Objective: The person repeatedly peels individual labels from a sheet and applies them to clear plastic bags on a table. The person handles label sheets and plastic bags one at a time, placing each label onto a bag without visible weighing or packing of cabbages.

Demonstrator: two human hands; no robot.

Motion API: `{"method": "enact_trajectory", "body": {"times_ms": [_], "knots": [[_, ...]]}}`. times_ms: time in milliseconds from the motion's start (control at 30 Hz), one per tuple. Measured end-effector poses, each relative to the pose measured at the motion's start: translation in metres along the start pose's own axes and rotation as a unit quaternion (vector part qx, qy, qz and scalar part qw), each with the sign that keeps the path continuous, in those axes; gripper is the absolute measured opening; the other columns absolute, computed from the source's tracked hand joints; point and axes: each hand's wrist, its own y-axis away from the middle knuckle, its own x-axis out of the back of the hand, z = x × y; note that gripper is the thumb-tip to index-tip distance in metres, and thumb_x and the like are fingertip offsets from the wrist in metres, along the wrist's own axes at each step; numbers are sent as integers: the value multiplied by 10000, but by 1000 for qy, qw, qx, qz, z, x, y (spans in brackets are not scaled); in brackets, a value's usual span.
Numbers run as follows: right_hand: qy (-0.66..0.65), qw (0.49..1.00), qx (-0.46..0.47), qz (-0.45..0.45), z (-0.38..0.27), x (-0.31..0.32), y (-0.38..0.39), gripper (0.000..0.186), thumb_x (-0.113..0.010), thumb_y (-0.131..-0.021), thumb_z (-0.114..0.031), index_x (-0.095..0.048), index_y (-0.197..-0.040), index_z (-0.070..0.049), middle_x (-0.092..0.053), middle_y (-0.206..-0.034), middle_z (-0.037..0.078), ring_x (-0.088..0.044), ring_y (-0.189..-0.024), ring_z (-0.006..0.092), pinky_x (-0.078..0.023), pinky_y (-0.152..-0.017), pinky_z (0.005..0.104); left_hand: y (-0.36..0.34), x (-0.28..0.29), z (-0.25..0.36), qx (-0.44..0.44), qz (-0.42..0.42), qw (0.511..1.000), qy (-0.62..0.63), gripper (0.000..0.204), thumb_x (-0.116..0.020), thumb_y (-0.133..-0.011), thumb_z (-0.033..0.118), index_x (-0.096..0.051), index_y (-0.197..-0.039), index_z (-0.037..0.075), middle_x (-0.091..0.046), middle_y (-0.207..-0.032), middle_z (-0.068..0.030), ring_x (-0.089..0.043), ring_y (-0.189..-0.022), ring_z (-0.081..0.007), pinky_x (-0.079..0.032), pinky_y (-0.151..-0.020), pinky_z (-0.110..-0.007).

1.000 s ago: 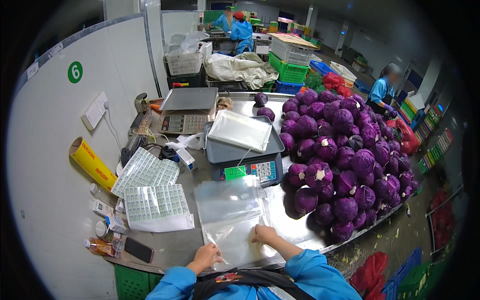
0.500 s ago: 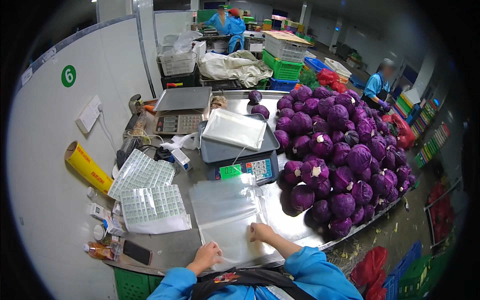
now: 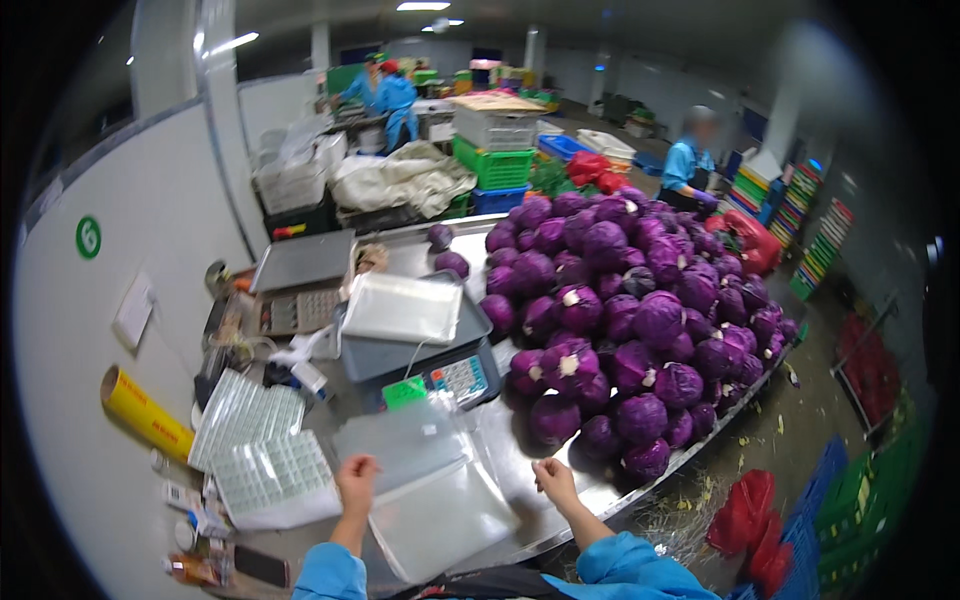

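A stack of clear plastic bags lies on the metal table in front of me. My left hand is raised at the stack's left edge, open with loosely bent fingers and nothing visible in it. To the right of the bags, over bare metal, my right hand is also open, its fingers curled and apart; no held thing shows. Nearest to it is a big heap of purple cabbages. Beyond the bags stands a digital scale with a green display, bearing another pile of clear bags.
Label sheets lie left of the bags, near a phone and a yellow roll. A second scale stands farther back. Stacked crates rise behind the table. Co-workers in blue stand in the background.
Both hands have lifted off the bags and moved farther forward; the right one has shifted off the stack toward the cabbages. The whole view has tilted up and turned right.
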Motion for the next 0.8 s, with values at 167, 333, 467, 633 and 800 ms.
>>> {"method": "enact_trajectory", "body": {"times_ms": [167, 333, 467, 633, 800], "knots": [[-26, 999, -22, 24, -5, 21, 26, 174, -586, -819, -181, -520, -795, -22, -537, -621, 23, -495, -505, 80, -408, -471, 210, -42, -166, 50, -94, -285, 944, -135, 293, -654, -723, 142, -598, -997, 58, -618, -897, -73, -591, -791, -167, -456, -688, -257], [-32, 999, -2, 4, -10, 51, 32, 160, -583, -823, -167, -520, -801, -22, -534, -625, 18, -503, -530, 80, -418, -488, 216, -84, -312, 40, -170, -264, 941, -128, 607, -685, -672, 350, -487, -1161, 51, -486, -1170, -149, -466, -1085, -287, -362, -920, -347], [-3, 1000, -17, 3, -19, 84, 33, 216, -595, -820, -225, -543, -879, -24, -554, -679, 10, -526, -596, 78, -433, -538, 220, -102, -361, -3, -78, -327, 932, -137, 740, -744, -578, 376, -475, -1174, 31, -466, -1191, -159, -453, -1106, -272, -351, -932, -342], [7, 1000, -9, 13, -29, 129, 20, 188, -590, -820, -208, -549, -854, -28, -553, -676, 4, -514, -578, 72, -419, -527, 215, -113, -354, -37, 20, -353, 934, -48, 605, -759, -588, 279, -559, -1127, 91, -420, -1266, -197, -452, -1137, -245, -336, -946, -314], [74, 993, 88, -11, -82, 123, -25, 231, -607, -799, -222, -560, -886, -13, -575, -702, 20, -540, -602, 109, -444, -559, 241, -120, -347, -26, 88, -361, 928, -14, 480, -714, -674, 149, -560, -1114, 37, -515, -1170, -151, -513, -1034, -182, -390, -883, -280]]}}
